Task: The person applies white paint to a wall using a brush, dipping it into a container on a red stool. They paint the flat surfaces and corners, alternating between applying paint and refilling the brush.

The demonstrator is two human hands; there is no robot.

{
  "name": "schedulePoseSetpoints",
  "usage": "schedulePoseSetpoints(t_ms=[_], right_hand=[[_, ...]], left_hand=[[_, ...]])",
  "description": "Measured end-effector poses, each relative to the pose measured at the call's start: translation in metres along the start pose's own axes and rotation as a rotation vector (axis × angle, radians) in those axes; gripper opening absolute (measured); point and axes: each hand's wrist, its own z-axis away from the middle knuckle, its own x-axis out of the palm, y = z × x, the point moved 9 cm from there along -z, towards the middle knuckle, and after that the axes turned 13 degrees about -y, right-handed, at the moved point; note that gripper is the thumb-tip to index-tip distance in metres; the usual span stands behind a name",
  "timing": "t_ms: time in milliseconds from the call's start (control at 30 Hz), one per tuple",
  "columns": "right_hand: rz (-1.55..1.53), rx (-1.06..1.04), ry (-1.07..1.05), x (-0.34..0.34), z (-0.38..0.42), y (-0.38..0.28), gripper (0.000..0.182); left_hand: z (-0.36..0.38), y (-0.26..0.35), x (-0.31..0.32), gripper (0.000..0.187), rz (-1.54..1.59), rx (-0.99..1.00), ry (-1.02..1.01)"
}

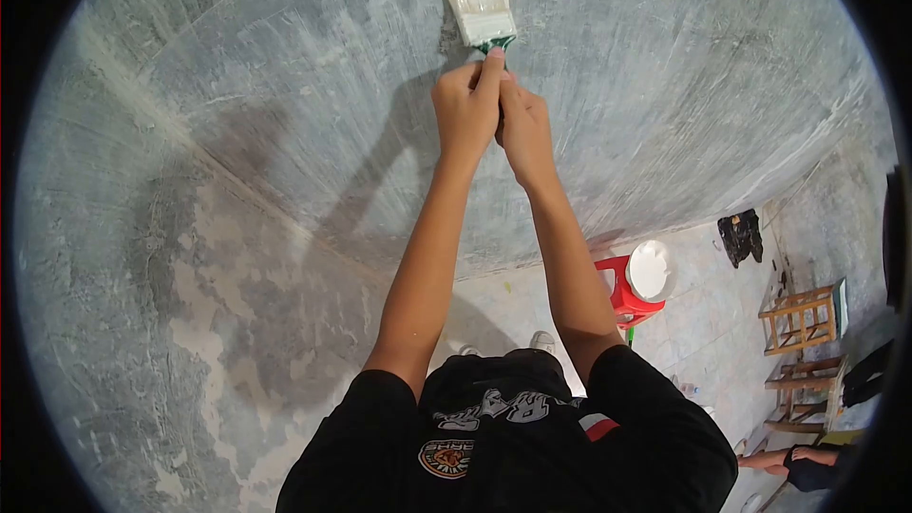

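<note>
A wide paintbrush [483,14] with pale bristles and a green handle points up against the grey, streaky wall [608,85]. White paint coats its lower bristles and ferrule. My left hand [467,106] is closed around the handle, its thumb lying up along the green part near the ferrule. Close beside it, my right hand [527,128] is also closed on the handle, lower down. Most of the handle is hidden by the fingers of both hands.
Below right, a white bucket [650,271] of white paint stands on a red stool [622,293]. A black plastic bag [740,237] lies by the wall's foot. Farther right are a wooden stool [803,316], a wooden bench [806,389] and part of another person [807,465].
</note>
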Motion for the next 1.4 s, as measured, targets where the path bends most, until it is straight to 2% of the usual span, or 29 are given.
schedulePoseSetpoints(t_ms=[133,233,300,333,467,567,667,700,733,767,800,833,867,900,1000,1033,1100,1133,1267,1367,1400], right_hand=[[0.067,0.077,0.086,-0.007,0.028,0.086,0.043],[0.169,0.221,0.134,-0.017,0.081,0.159,0.043],[0.117,0.31,0.113,-0.024,0.106,0.209,0.042],[0.066,0.386,0.087,-0.025,0.118,0.234,0.041],[0.055,0.478,0.111,-0.031,0.162,0.296,0.042],[0.032,0.552,0.126,-0.034,0.185,0.33,0.043],[0.04,0.669,0.138,-0.044,0.21,0.368,0.046],[0.04,0.76,0.121,-0.044,0.223,0.38,0.051],[0.042,0.845,0.105,-0.044,0.234,0.393,0.055],[0.097,0.854,0.052,-0.041,0.248,0.416,0.059],[0.155,0.861,-0.001,-0.038,0.265,0.431,0.063],[0.261,1.053,-0.018,-0.035,0.28,0.419,0.063],[0.351,1.069,-0.033,-0.03,0.289,0.41,0.061],[0.273,0.989,0.023,-0.022,0.293,0.391,0.059],[0.051,0.834,0.116,0.001,0.294,0.339,0.05],[0.05,0.828,0.105,0.008,0.286,0.315,0.05],[0.079,0.478,0.056,0.028,0.231,0.218,0.048],[0.063,0.37,0.061,0.036,0.206,0.189,0.048],[0.005,0.107,0.0,0.064,0.093,0.052,0.041],[0.046,-0.167,0.002,0.079,0.02,-0.029,0.039],[0.045,-0.17,-0.002,0.082,0.0,-0.032,0.039]], left_hand=[[0.04,-0.074,0.002,0.053,-0.17,-0.022,0.043],[0.087,-0.142,0.011,0.052,-0.208,-0.12,-0.007],[0.117,-0.192,0.019,0.052,-0.155,-0.26,-0.022],[0.128,-0.21,0.021,0.052,-0.158,-0.27,-0.029],[0.171,-0.272,0.032,0.051,-0.212,-0.381,-0.096],[0.204,-0.324,0.038,0.051,-0.25,-0.555,-0.118],[0.221,-0.35,0.043,0.052,-0.285,-0.664,-0.13],[0.237,-0.378,0.042,0.052,-0.283,-0.661,-0.135],[0.266,-0.43,0.039,0.053,-0.251,-0.84,-0.155],[0.29,-0.457,0.037,0.054,-0.218,-1.016,-0.176],[0.316,-0.46,0.039,0.054,-0.009,-1.206,-0.165],[0.341,-0.477,0.039,0.046,0.028,-1.294,-0.219],[0.349,-0.465,0.036,0.045,0.051,-1.247,-0.216],[0.352,-0.444,0.038,0.046,0.178,-1.196,-0.237],[0.335,-0.361,0.025,0.047,0.281,-1.006,-0.22],[0.325,-0.335,0.016,0.047,0.279,-1.0,-0.209],[0.265,-0.259,-0.002,0.047,0.224,-0.696,-0.227],[0.229,-0.214,-0.013,0.049,0.126,-0.508,-0.182],[0.101,-0.041,-0.047,0.046,0.056,-0.14,-0.104],[0.032,0.04,-0.066,0.047,0.007,0.036,-0.065],[0.015,0.051,-0.071,0.047,-0.001,0.07,-0.059]])
